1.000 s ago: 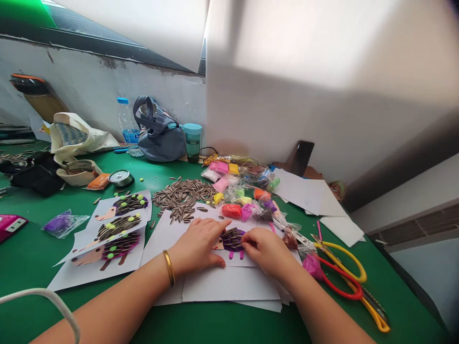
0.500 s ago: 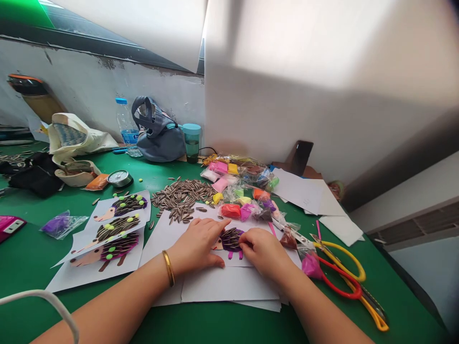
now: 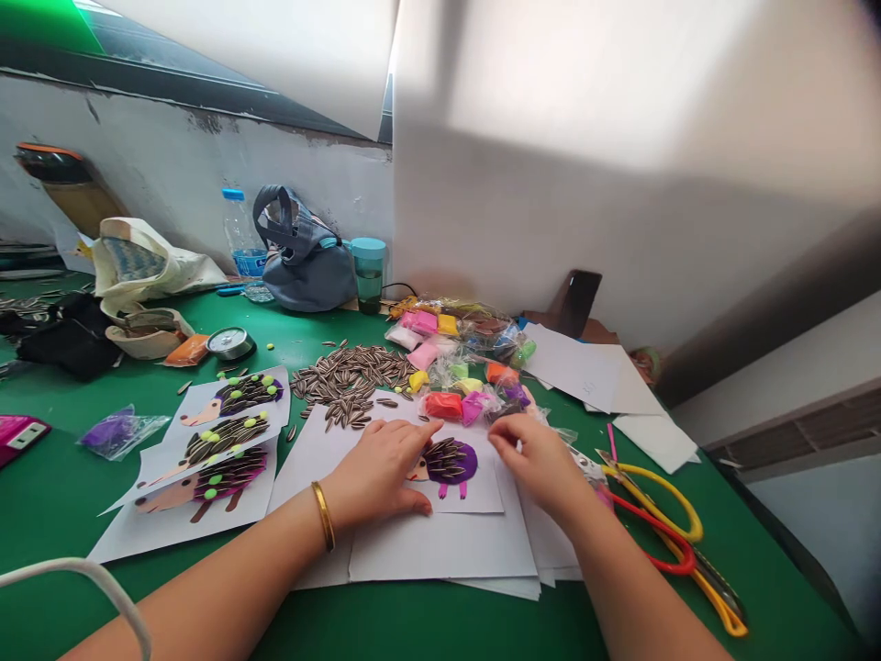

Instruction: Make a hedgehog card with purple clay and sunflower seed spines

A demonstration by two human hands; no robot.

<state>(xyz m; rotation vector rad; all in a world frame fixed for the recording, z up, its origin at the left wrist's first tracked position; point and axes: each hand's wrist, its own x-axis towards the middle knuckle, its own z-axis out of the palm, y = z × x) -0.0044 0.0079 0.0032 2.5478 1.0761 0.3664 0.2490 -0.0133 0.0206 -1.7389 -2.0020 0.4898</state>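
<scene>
A clay hedgehog (image 3: 451, 462) with a purple body, pink legs and striped sunflower seeds stuck in its left part lies on a small white paper sheet (image 3: 474, 503). My left hand (image 3: 382, 466) rests flat on that sheet, fingers spread, its fingertips and thumb beside the hedgehog's face and partly hiding it. Off the sheet's right edge, my right hand (image 3: 533, 459) hovers with loosely curled fingers, and no seed shows in them. Bare purple clay shows on the hedgehog's right side. Behind the hands spreads a pile of sunflower seeds (image 3: 354, 376).
Bagged coloured clay (image 3: 444, 404) lies behind my right hand. Scissors (image 3: 661, 542) with red and yellow handles are at the right. Finished hedgehog pictures (image 3: 220, 459) lie at the left. Farther back stand a grey-blue bag (image 3: 306, 266), a teal cup (image 3: 369, 275) and a phone (image 3: 579, 303).
My right hand has moved from the hedgehog's right side up and to the right, leaving the purple clay there exposed. My left hand stays in place.
</scene>
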